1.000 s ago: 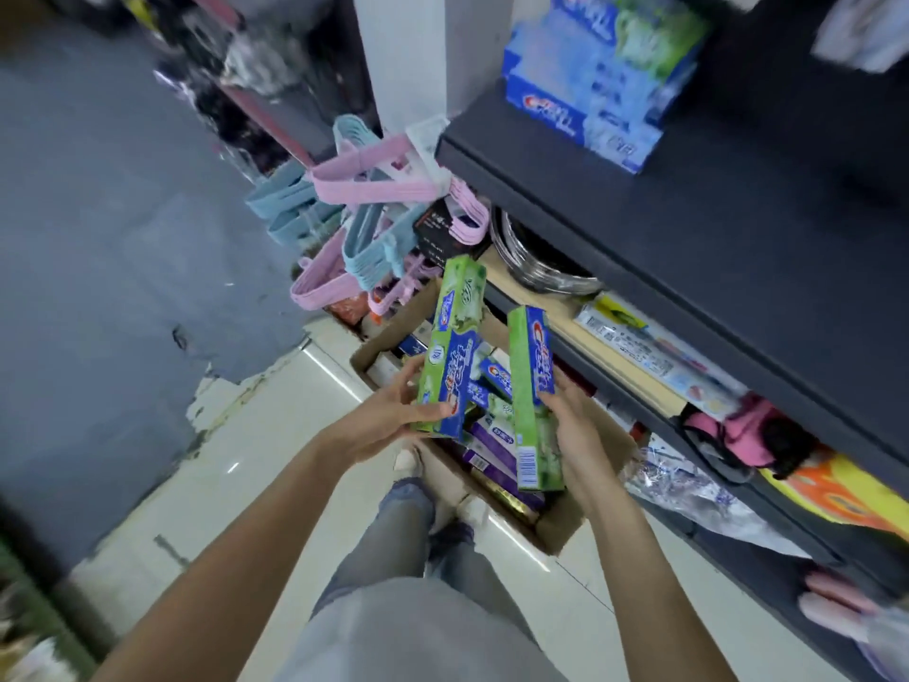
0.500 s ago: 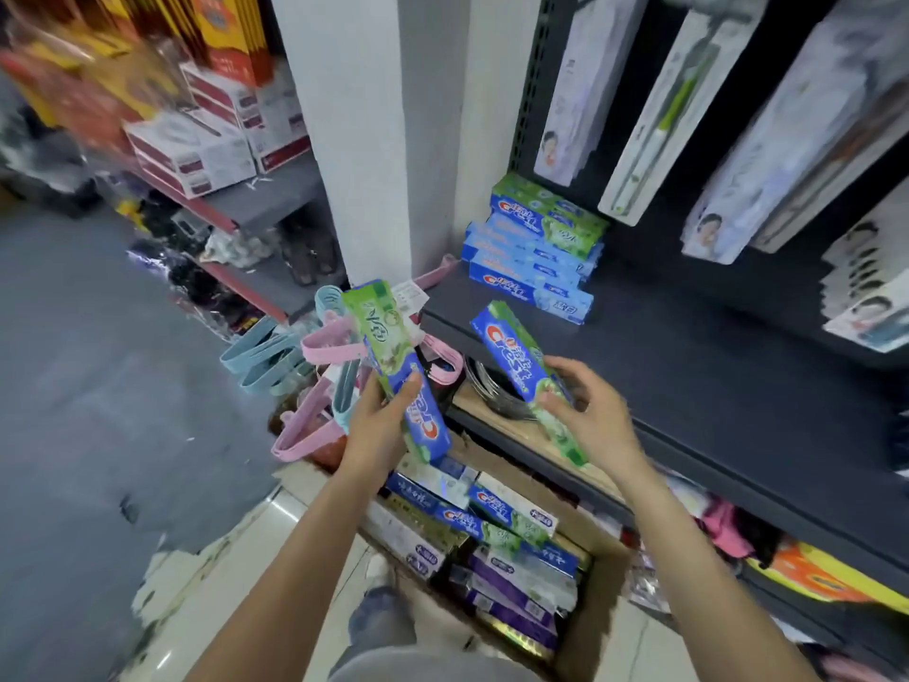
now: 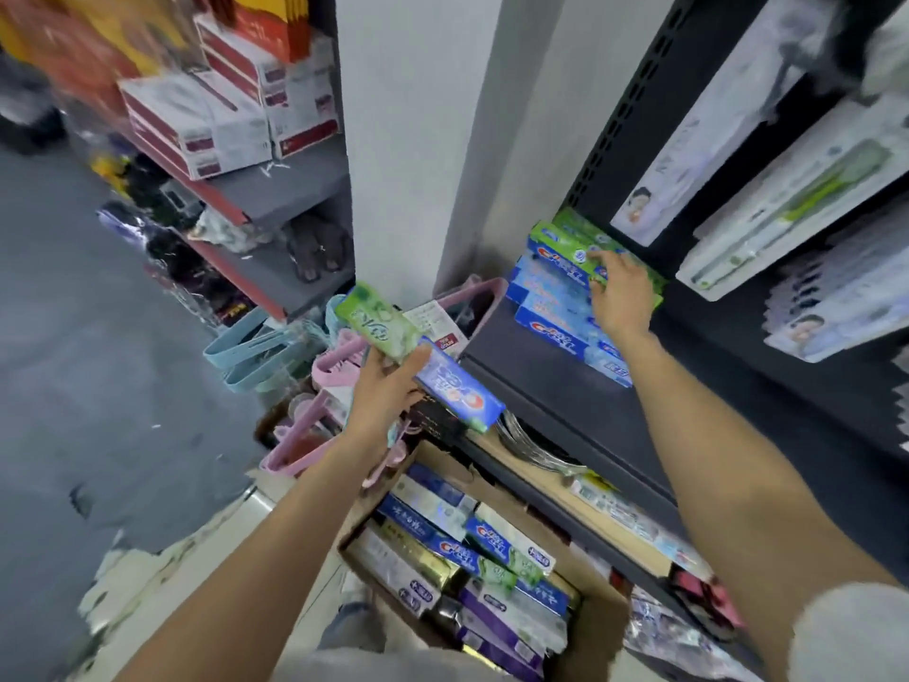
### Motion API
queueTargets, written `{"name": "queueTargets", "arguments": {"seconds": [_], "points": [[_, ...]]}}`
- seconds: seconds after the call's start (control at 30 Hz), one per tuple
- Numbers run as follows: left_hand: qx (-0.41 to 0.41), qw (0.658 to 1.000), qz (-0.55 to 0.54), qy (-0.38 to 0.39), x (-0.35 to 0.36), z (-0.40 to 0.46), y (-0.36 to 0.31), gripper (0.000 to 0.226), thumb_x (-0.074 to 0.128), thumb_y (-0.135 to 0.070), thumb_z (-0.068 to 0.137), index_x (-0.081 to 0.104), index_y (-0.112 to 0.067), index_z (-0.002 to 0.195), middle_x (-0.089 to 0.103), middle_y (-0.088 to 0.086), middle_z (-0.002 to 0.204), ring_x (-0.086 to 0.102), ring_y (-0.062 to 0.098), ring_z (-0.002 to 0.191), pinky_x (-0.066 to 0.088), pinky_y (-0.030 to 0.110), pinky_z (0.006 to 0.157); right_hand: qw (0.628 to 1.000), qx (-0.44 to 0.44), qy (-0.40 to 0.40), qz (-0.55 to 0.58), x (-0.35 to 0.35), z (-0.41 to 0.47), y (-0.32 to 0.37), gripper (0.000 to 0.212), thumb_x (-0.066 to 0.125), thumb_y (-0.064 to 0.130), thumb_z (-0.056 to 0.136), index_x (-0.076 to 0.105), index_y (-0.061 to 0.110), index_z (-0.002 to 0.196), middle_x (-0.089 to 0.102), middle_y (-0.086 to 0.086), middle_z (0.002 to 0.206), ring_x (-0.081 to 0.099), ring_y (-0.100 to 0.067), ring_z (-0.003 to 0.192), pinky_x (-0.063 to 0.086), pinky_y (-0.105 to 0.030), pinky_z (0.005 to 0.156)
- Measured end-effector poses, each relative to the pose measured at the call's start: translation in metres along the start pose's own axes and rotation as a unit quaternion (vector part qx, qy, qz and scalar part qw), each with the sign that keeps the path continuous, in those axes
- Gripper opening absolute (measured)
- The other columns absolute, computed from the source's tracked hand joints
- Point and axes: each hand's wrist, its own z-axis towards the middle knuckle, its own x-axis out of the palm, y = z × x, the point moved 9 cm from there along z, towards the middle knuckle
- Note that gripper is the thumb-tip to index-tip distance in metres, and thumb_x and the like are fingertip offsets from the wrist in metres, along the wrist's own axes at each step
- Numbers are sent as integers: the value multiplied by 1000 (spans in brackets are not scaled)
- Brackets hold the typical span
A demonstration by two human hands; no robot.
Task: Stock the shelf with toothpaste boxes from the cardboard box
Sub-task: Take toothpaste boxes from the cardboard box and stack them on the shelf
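Observation:
My left hand (image 3: 381,393) holds a green and blue toothpaste box (image 3: 418,356) in front of the dark shelf (image 3: 565,401), pointing up to the left. My right hand (image 3: 617,295) rests on another green and blue toothpaste box (image 3: 565,248), lying on top of the stack of blue toothpaste boxes (image 3: 556,312) at the shelf's left end. Below, on the floor, the open cardboard box (image 3: 597,632) holds several more toothpaste boxes (image 3: 472,548) in blue, purple and gold.
A white pillar (image 3: 408,140) stands left of the shelf. Pink and blue plastic hangers (image 3: 275,351) hang beside it. Toothbrush packs (image 3: 787,199) hang above the shelf. Lower shelves hold metal bowls (image 3: 536,447) and packets. Red and white cartons (image 3: 206,125) sit on a grey rack at the left.
My right hand has carried its toothpaste box up and away onto the stack on the shelf. My left hand has stayed with its box near the shelf's front edge.

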Motion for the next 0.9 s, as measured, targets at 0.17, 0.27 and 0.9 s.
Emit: {"name": "queueTargets", "arguments": {"seconds": [0.17,0.27,0.9], "points": [[-12,1000,4,18,0,16,-13,16,58,-20,92,47,-30,98,61,12,119,63,26,104,58,26,77,997,47,55,-39,29,7,-7,43,53,3,84,57,14,125,41,-14,142,31,-34,132,27,-43,109],[-23,999,-25,35,6,21,-9,29,57,-18,93,48,-11,120,62,13,119,65,23,98,58,23,69,993,24,48,108,14,-26,30,39,56,6,85,58,11,124,38,-16,143,31,-33,134,24,-36,109],[551,441,680,197,158,18,-65,32,68,-46,76,65,-21,97,69,-1,89,62,23,93,35,39,99,952,-14,171,251,-12,-138,33,32,64,34,87,50,39,116,55,19,118,51,-3,108,44,-32,89]]}}
